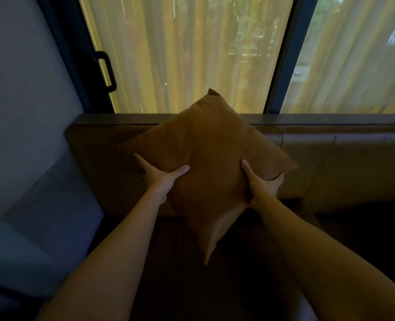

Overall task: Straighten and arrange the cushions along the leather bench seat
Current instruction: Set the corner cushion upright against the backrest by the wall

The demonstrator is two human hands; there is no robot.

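Two bare forearms are reaching forward from the bottom of the view. The left hand (161, 176) is clamping the lower left edge of a brown cushion (210, 158), thumb pressing across the front and fingers hidden behind. The right hand (262, 181) is gripping the lower right edge the same way. The cushion is turned on its corner like a diamond, its lowest corner hanging above the dark bench seat (215, 286), its upper part lying in front of the leather backrest (330, 156). Beyond are a sill and a window with pale yellow curtains (191, 54). The person seems to be positioning this cushion; next it likely needs rotating square and setting against the backrest.
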